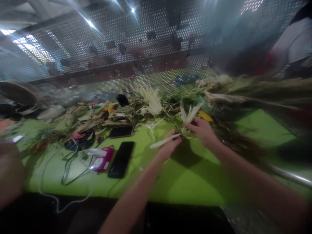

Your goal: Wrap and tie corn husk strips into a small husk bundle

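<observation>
Both my hands work over a green table (195,175). My left hand (169,144) is closed, pinching a long pale strip of husk (162,141) that trails to the left. My right hand (203,129) is closed on the base of a corn husk piece (188,113) whose pale leaves fan upward. The two hands almost touch at the husk's base.
A heap of husks and stalks (136,112) runs along the table's far side before a perforated metal wall. Two dark phones (121,159) (121,131), a pink device (102,161) and cables (73,162) lie at left. Another person's blurred arm (9,172) is at far left.
</observation>
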Available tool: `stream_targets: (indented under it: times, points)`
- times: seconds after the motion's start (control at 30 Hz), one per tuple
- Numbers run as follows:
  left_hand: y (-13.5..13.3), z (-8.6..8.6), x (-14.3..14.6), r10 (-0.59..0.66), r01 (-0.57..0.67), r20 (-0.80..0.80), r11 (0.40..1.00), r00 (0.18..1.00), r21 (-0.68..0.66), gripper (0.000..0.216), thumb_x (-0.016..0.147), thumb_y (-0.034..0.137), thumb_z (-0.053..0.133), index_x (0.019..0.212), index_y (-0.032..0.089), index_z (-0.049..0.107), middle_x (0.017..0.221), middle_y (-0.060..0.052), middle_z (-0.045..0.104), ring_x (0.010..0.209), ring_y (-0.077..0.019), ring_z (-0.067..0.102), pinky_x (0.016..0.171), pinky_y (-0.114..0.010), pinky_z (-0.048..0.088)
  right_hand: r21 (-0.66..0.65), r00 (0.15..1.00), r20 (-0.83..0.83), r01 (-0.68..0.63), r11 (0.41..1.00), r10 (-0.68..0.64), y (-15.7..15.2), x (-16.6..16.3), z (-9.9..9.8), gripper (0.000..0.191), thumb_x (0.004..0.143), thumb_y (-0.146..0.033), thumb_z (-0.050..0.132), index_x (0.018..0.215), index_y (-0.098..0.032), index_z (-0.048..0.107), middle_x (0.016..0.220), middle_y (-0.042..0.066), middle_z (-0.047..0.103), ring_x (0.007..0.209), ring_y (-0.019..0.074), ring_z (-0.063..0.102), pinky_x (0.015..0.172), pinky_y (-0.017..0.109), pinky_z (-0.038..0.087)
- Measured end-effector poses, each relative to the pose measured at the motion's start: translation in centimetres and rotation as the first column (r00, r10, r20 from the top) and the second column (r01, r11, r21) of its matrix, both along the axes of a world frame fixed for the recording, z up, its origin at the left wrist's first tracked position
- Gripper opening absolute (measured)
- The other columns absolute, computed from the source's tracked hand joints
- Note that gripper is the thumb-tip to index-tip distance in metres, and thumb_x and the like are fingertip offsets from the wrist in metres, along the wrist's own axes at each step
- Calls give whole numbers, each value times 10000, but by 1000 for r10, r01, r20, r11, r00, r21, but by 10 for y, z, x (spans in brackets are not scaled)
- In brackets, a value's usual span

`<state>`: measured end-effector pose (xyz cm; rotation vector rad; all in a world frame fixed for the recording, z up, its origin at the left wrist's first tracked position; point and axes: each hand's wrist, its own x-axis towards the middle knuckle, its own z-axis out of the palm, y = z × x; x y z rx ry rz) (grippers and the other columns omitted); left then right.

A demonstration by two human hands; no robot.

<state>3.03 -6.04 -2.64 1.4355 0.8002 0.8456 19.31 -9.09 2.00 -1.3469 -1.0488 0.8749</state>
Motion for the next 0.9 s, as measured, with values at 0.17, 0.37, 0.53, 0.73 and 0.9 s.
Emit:
stream_targets:
  times: [0.17, 0.37, 0.53, 0.73, 0.9]
  points:
    - [-2, 4, 0, -51, 52, 9, 997, 999, -51, 213, 790, 364, 672, 763, 169, 591, 696, 0, 571, 677, -125, 494, 645, -252, 358, 9, 999, -17, -32, 999, 32, 1, 2, 1, 305, 641, -463, 778, 737, -181, 709, 687, 12, 660, 625, 137, 531, 576, 269, 405]
    - [-5, 11, -2, -113, 120, 81, 989, 990, -84, 166, 820, 324, 556, 785, 167, 599, 636, 12, 493, 605, -111, 420, 601, -264, 292, 23, 992, -118, -50, 998, 53, 3, 4, -3, 198, 622, -326, 740, 772, -197, 726, 747, 8, 693, 648, 130, 547, 589, 255, 410]
    - [-5, 11, -4, -113, 128, 126, 985, 986, -114, 235, 844, 351, 468, 832, 169, 616, 640, 4, 484, 603, -122, 387, 590, -281, 267, 14, 989, -140, -48, 999, 50, 3, 4, -5, 125, 625, -271, 696, 730, -206, 706, 726, 6, 683, 662, 137, 563, 585, 249, 414]
    - [-8, 14, -5, -85, 88, 50, 994, 995, -64, 313, 892, 478, 494, 774, 190, 532, 611, 26, 481, 584, -113, 381, 607, -279, 284, 11, 983, -178, -53, 999, 54, 3, 6, -7, 131, 614, -277, 726, 699, -189, 680, 693, -3, 660, 630, 121, 539, 596, 254, 409]
    - [-9, 20, -5, -3, 8, 71, 998, 997, -64, 274, 920, 460, 478, 811, 209, 498, 572, 41, 475, 537, -106, 367, 566, -270, 277, -8, 985, -171, -33, 999, 31, 2, 5, -5, 155, 600, -289, 744, 694, -174, 702, 686, 28, 685, 637, 149, 568, 595, 273, 417]
